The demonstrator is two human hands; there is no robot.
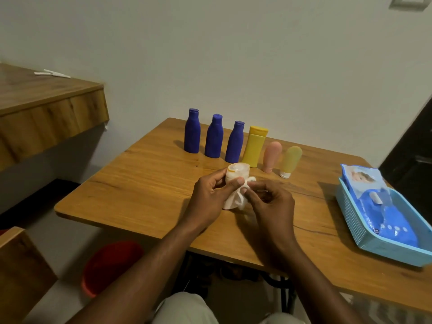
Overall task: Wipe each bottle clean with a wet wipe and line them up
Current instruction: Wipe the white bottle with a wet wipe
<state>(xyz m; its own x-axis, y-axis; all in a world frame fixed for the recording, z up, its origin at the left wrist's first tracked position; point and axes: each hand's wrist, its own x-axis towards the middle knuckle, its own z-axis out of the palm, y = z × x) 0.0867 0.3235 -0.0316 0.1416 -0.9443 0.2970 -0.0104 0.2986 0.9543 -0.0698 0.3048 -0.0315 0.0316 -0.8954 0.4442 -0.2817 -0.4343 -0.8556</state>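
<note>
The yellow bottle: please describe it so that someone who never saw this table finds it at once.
On the wooden table, six bottles stand in a row near the wall. The yellow bottle is fourth from the left, between three blue bottles and a pink tube. Only it is bright yellow with a wide flat cap.

left hand (210, 190) grips wipe-wrapped bottle (236, 170) | right hand (272, 202) pinches wet wipe (233, 201) | row of six bottles (253, 146) behind

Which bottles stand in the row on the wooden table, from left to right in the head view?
First dark blue plastic bottle, second dark blue plastic bottle, third dark blue plastic bottle, yellow flat-capped plastic bottle, pink soft squeeze tube, olive-yellow soft squeeze tube.
</note>
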